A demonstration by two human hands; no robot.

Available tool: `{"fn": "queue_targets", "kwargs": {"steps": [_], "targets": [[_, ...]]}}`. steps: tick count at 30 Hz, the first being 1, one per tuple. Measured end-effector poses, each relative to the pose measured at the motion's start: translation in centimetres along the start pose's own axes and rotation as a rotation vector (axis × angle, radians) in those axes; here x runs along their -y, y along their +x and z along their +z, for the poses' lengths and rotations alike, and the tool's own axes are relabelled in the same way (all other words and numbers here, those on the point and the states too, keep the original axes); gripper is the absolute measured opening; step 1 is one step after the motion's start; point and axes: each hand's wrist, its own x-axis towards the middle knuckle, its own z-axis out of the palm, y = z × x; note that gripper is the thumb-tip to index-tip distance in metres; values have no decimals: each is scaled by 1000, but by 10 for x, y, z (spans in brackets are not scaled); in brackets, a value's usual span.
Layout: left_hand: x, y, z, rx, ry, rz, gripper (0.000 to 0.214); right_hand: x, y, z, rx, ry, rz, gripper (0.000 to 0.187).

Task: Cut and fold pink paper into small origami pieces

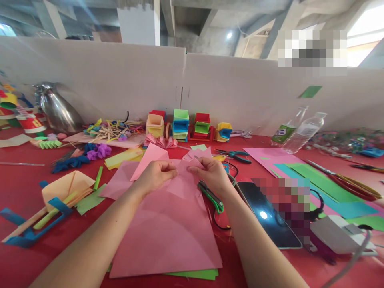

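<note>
My left hand (156,174) and my right hand (211,173) are side by side above the middle of the table, thumbs and fingers pinched. Between them they grip a piece of pink paper (181,182). Behind my left hand a lighter pink folded paper (151,157) stands up at an angle. Under both hands lies a large pink sheet (165,236), with green paper (195,274) peeking out at its front edge. A green utility knife (211,197) rests close to my right wrist.
Coloured paper boxes (180,125) line the white partition (105,76). Right are pliers (240,156), a phone (267,216), scissors (345,180) and bottles (310,132). Left are a peach-and-blue paper model (67,190), craft sticks (112,132) and a steel jug (57,108).
</note>
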Motion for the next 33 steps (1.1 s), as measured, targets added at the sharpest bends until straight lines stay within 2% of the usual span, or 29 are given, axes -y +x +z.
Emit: {"fn": "queue_targets", "kwargs": {"steps": [4,7,16,25,29,33], "targets": [[3,0,4,86,-176,69,27,4,-2,2,-13,94,26,26],[5,-1,9,125,-261,71,25,4,-2,4,-37,118,10,26],[3,-2,13,-40,-299,56,27,3,-3,9,-65,85,-63,24],[1,-1,9,-132,-244,51,26,4,-3,9,15,216,-27,22],[3,-1,7,-3,-248,51,27,1,-1,8,49,104,-55,22],[5,-1,8,-52,-216,68,29,-2,-1,7,74,-100,-76,23]]}}
